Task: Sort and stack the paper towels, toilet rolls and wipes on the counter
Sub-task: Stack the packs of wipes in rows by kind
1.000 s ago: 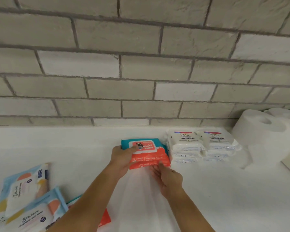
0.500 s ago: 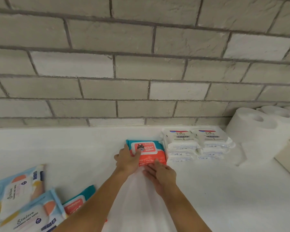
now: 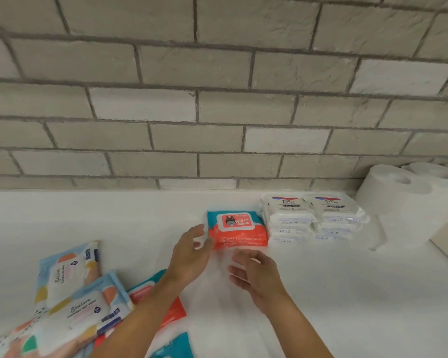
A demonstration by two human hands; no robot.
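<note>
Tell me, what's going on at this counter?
A person is sorting packs of wipes on a white counter. An orange and teal pack lies flat beside two stacks of white packs, with toilet rolls further right. The left hand is at the pack's left edge with relaxed fingers; the right hand is open just in front of it, holding nothing. More colourful packs lie loose at the lower left.

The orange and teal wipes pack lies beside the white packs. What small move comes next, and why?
Probably draw the left hand back to the second orange and teal wipes pack by its forearm: the placed pack lies flat beside the white Dove stacks.
</note>
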